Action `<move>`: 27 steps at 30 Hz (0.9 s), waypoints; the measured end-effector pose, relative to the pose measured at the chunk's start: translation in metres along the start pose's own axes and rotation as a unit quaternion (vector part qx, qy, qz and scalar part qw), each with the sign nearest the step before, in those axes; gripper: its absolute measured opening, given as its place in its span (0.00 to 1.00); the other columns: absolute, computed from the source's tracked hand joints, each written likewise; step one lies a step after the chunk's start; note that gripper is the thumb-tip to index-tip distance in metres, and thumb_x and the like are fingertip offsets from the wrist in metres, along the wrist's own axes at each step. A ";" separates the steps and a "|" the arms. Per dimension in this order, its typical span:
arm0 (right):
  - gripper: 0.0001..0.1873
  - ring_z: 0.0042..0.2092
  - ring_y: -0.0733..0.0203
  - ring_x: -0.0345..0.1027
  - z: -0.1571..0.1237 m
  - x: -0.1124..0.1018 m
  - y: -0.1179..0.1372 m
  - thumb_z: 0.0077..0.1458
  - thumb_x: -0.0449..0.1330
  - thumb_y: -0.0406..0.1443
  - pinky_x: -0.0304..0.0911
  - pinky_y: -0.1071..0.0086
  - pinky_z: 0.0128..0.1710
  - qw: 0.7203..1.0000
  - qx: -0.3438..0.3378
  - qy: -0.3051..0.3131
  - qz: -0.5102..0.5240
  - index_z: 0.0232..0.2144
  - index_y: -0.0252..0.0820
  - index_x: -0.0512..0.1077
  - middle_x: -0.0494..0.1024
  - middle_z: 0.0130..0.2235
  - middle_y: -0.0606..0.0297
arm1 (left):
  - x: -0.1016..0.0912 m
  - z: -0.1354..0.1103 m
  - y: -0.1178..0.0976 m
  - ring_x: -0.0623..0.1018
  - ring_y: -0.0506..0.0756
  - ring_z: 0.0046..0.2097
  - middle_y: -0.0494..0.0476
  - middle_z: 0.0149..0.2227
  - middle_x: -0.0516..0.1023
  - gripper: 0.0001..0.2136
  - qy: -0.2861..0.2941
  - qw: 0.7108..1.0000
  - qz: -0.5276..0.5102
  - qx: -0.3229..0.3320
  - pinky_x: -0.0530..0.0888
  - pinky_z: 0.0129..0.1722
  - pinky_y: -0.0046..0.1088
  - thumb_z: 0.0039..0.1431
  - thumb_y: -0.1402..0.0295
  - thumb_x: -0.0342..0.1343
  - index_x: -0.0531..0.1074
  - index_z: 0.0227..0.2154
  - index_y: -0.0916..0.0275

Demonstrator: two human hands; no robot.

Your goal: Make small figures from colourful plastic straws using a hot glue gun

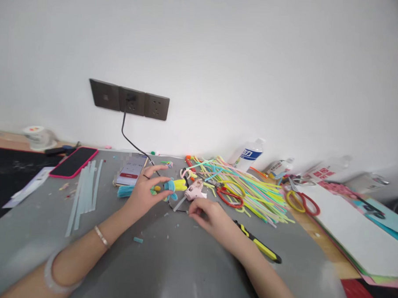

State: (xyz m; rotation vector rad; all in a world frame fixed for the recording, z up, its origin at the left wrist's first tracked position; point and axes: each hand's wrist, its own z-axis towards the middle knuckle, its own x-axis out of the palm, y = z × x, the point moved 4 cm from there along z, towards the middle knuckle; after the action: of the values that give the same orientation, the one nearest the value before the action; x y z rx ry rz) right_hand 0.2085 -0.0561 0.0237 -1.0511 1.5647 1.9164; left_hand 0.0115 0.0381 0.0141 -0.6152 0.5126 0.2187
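My left hand (146, 191) pinches a small blue and yellow pipe-cleaner figure (171, 186) just above the grey table (167, 262), thumb and fingers closed around it. My right hand (208, 213) rests on the table to its right, fingers curled down and pressed together on something too small to make out. A pink glue gun (195, 190) lies between the two hands, just beyond my right fingertips. A blue pipe-cleaner piece (126, 190) lies left of my left hand.
A heap of coloured pipe cleaners (250, 186) and red-handled scissors (230, 197) lie right of the glue gun. A yellow-black knife (259, 244), clear glue sticks (85, 192), two phones (73, 161), a bottle (250, 154), more scissors (302, 202) and paper sheets (353, 230) surround the work.
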 end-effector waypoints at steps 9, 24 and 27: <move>0.11 0.32 0.60 0.69 0.032 -0.044 -0.022 0.53 0.63 0.43 0.62 0.68 0.33 0.966 0.055 -0.093 0.236 0.29 0.41 0.72 0.77 0.30 0.63 | 0.007 -0.004 -0.004 0.71 0.63 0.56 0.61 0.53 0.74 0.08 0.029 1.000 0.001 -0.011 0.72 0.55 0.48 0.55 0.66 0.64 0.78 0.39 0.57; 0.04 0.30 0.65 0.62 0.080 -0.040 0.008 0.56 0.61 0.35 0.56 0.71 0.31 0.982 0.002 0.057 0.182 0.29 0.41 0.73 0.70 0.30 0.69 | 0.005 -0.002 -0.002 0.70 0.64 0.57 0.61 0.54 0.74 0.08 0.068 0.995 -0.010 -0.079 0.70 0.56 0.48 0.54 0.66 0.65 0.78 0.38 0.58; 0.04 0.33 0.63 0.63 0.078 -0.037 0.006 0.56 0.61 0.33 0.58 0.70 0.33 0.984 -0.004 0.046 0.175 0.28 0.41 0.73 0.71 0.30 0.67 | 0.004 -0.002 -0.002 0.70 0.64 0.57 0.62 0.54 0.74 0.08 0.070 0.993 -0.020 -0.094 0.70 0.56 0.48 0.55 0.65 0.65 0.79 0.37 0.59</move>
State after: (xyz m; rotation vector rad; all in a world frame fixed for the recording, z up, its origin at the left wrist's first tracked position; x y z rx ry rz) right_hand 0.2050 0.0221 0.0615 -0.9278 1.8995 2.1251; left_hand 0.0152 0.0359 0.0116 -0.8286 0.6194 0.1887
